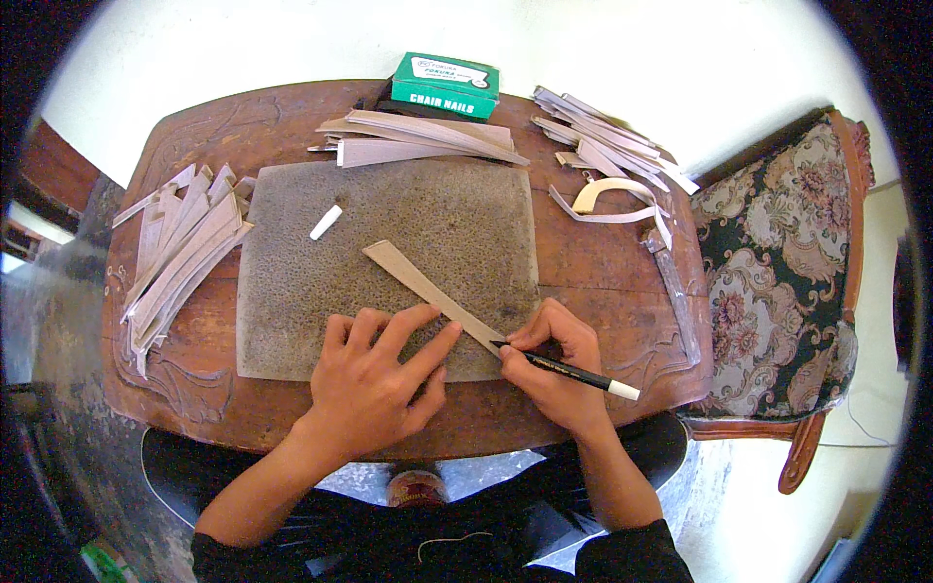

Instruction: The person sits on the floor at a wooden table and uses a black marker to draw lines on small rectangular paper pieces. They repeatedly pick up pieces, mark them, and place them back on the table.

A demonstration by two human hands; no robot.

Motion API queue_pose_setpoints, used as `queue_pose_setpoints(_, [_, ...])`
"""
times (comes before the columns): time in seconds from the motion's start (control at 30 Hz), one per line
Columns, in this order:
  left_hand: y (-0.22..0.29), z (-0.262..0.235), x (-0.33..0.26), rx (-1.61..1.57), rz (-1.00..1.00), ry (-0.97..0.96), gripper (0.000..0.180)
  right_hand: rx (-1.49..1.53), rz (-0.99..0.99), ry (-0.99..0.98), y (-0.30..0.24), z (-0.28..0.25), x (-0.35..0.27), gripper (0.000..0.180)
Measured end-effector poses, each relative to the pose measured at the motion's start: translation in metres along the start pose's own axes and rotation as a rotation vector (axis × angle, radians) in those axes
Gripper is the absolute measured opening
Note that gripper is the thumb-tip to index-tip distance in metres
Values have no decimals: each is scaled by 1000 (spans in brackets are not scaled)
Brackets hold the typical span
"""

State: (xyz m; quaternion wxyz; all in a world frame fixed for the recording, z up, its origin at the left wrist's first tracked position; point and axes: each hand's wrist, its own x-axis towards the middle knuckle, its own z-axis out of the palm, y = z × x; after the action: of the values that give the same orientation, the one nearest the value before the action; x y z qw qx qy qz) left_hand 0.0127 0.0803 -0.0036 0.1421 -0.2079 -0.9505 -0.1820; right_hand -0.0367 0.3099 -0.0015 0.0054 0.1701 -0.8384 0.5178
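A narrow beige strip [397, 264], flared at its far end, lies slantwise on the dark speckled mat [292, 272]. My left hand [374, 374] rests over the near part of the mat, fingers spread, with the fingertips pressing on the strip's edge. In my right hand [559, 360] is a black marker pen [569, 370], held between thumb and fingers. Its tip meets the strip near the strip's close end, and its white back end points right. The white pen cap [326, 222] lies loose on the mat, left of the strip.
Bundles of similar strips lie at the left [190, 253], the back [418, 141] and the back right [607, 146] of the wooden table [622, 301]. Behind stands a green box [445, 85]. A hammer [673, 291] and a curled pale strip [622, 206] lie right, beside a floral chair [777, 272].
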Motion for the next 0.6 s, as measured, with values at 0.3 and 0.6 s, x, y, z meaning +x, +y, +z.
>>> queue_pose_setpoints(0.3, [1, 0, 1, -15, -7, 6, 49, 60, 13, 15, 2, -5, -1, 20])
queue_pose_setpoints(0.6, [0, 1, 2, -1, 19, 51, 45, 26, 50, -23, -3, -12, -5, 20])
